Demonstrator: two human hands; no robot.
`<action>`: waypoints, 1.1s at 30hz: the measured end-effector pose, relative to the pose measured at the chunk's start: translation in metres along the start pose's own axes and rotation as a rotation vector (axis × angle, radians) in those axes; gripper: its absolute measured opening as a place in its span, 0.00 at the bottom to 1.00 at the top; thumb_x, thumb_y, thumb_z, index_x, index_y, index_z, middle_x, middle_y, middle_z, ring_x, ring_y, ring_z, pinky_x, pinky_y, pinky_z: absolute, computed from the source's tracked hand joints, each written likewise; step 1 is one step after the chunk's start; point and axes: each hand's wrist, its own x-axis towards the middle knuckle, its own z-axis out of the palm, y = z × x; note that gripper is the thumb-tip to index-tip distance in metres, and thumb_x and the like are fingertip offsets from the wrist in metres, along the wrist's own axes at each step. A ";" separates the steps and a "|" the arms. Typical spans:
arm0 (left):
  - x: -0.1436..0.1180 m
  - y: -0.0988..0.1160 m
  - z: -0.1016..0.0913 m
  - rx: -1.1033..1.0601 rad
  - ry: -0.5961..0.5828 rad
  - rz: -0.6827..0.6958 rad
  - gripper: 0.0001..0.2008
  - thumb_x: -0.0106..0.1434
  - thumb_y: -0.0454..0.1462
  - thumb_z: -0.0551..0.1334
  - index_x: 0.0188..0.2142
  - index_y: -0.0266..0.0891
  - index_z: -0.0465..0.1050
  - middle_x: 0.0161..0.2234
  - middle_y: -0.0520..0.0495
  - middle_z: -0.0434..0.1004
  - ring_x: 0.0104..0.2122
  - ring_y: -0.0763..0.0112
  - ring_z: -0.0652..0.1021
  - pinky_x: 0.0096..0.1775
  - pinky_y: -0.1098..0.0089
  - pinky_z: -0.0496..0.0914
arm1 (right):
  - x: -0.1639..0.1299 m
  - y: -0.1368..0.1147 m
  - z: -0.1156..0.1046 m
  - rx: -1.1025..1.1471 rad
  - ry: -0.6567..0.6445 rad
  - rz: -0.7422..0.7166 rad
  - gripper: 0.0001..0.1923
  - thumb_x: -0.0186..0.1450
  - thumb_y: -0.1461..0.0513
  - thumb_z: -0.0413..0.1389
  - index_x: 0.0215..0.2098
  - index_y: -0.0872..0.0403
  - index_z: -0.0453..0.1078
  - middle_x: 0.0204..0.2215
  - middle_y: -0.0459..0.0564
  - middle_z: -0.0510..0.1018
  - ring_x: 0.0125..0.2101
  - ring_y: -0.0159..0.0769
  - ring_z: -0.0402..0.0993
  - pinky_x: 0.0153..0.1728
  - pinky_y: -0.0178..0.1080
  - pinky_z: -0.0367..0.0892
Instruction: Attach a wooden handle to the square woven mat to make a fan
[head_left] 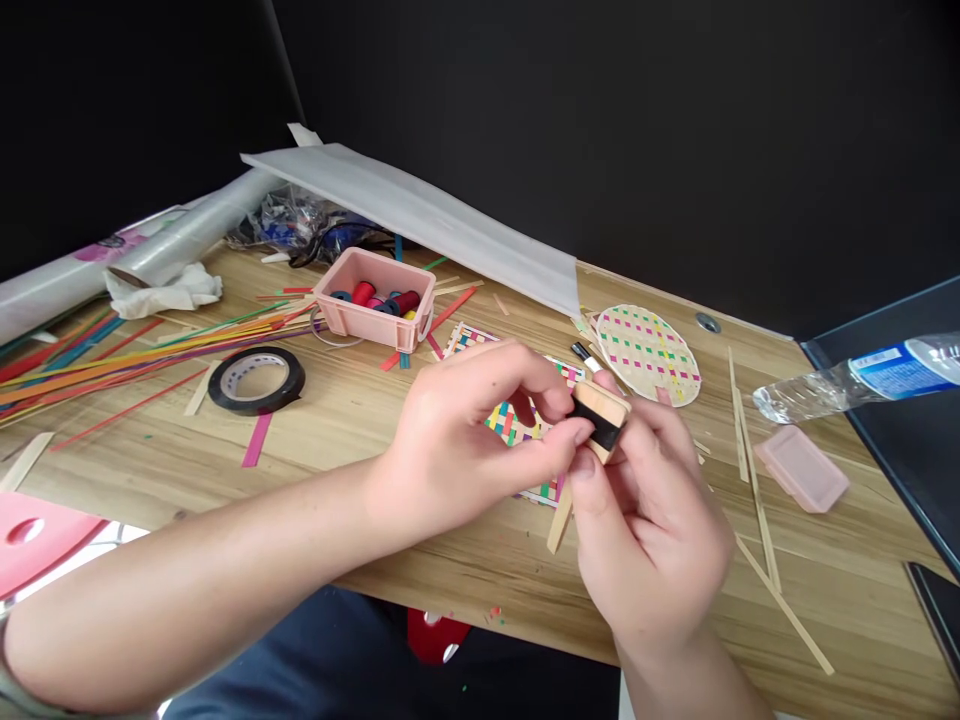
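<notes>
1. A small wooden block is held between both hands, above the surface and right of the woven mat's middle; a black band is wrapped across it.

2. By the right hand, the block is held firmly: its thumb is placed below, its bent fingers at the right side and behind. That grip is closed around wood.

3. By the left hand, a narrow grip is formed, with thumb and fingertips pressed at the block's left edge, on the band (whether a loose tape end is also pinched cannot be told).

4. The block is thus found immediately right of the left fingertips and up-left of the right palm; both hands are in contact, so neither can be called nearer.

5. Its long axis seems to be tilted, from the rounded top end down towards the body; the band is laid across that line. Much is hidden by fingers.

6. Below the hands, a pale strip is seen pointing down and slightly left; whether it is joined to the block is not shown.

7. The tape roll is set well apart, beyond the left forearm.
</notes>
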 end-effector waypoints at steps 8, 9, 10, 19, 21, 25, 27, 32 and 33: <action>0.000 -0.001 0.000 0.141 0.042 0.136 0.05 0.57 0.28 0.62 0.32 0.39 0.70 0.28 0.51 0.77 0.28 0.73 0.76 0.33 0.70 0.72 | -0.001 -0.001 0.006 0.386 -0.073 0.202 0.23 0.70 0.65 0.49 0.61 0.42 0.64 0.53 0.52 0.70 0.58 0.46 0.65 0.50 0.46 0.74; 0.000 -0.002 -0.001 0.154 0.039 0.158 0.05 0.57 0.29 0.63 0.32 0.39 0.71 0.28 0.51 0.77 0.29 0.73 0.77 0.34 0.70 0.72 | -0.001 0.000 0.006 0.428 -0.082 0.217 0.23 0.70 0.64 0.48 0.62 0.42 0.63 0.54 0.51 0.70 0.58 0.45 0.65 0.51 0.47 0.73; 0.000 -0.002 -0.001 0.166 0.031 0.173 0.04 0.58 0.31 0.64 0.33 0.39 0.71 0.29 0.50 0.78 0.29 0.73 0.77 0.34 0.70 0.72 | -0.001 0.000 0.006 0.458 -0.089 0.232 0.23 0.70 0.64 0.48 0.62 0.42 0.62 0.56 0.51 0.69 0.59 0.45 0.65 0.53 0.48 0.72; 0.002 0.000 -0.002 0.286 0.033 0.171 0.03 0.59 0.32 0.63 0.31 0.42 0.72 0.27 0.51 0.79 0.29 0.71 0.78 0.32 0.70 0.72 | 0.003 0.006 0.007 0.459 -0.155 0.288 0.21 0.71 0.58 0.49 0.62 0.44 0.60 0.60 0.54 0.66 0.60 0.49 0.64 0.52 0.53 0.73; 0.002 0.000 -0.001 0.332 0.058 0.187 0.05 0.59 0.30 0.62 0.30 0.42 0.72 0.26 0.52 0.78 0.27 0.72 0.77 0.32 0.71 0.72 | 0.003 0.008 0.009 0.449 -0.172 0.286 0.22 0.70 0.57 0.50 0.62 0.43 0.59 0.60 0.53 0.67 0.60 0.48 0.65 0.51 0.52 0.74; 0.000 0.002 0.000 0.337 0.075 0.198 0.07 0.60 0.28 0.60 0.30 0.42 0.72 0.27 0.52 0.78 0.27 0.73 0.77 0.33 0.70 0.72 | 0.003 0.007 0.009 0.473 -0.175 0.276 0.21 0.70 0.57 0.51 0.61 0.44 0.60 0.58 0.53 0.69 0.59 0.48 0.66 0.50 0.52 0.74; -0.001 0.002 -0.001 0.289 0.040 0.208 0.06 0.61 0.29 0.61 0.33 0.42 0.74 0.31 0.49 0.79 0.31 0.71 0.78 0.36 0.69 0.73 | 0.003 0.006 0.007 0.456 -0.151 0.274 0.21 0.70 0.58 0.50 0.61 0.43 0.60 0.59 0.53 0.69 0.58 0.48 0.67 0.50 0.53 0.74; 0.000 0.000 -0.002 0.168 0.006 0.240 0.03 0.60 0.33 0.65 0.36 0.40 0.75 0.36 0.47 0.79 0.35 0.71 0.79 0.37 0.70 0.75 | 0.006 0.009 0.001 0.379 -0.137 0.259 0.21 0.71 0.56 0.48 0.62 0.42 0.58 0.60 0.54 0.67 0.57 0.49 0.68 0.48 0.55 0.75; 0.000 0.000 -0.002 0.156 0.013 0.238 0.02 0.60 0.33 0.66 0.35 0.40 0.75 0.35 0.48 0.79 0.34 0.72 0.79 0.36 0.71 0.75 | 0.006 0.010 0.001 0.372 -0.144 0.253 0.21 0.71 0.56 0.48 0.62 0.42 0.58 0.61 0.53 0.66 0.57 0.49 0.68 0.49 0.55 0.75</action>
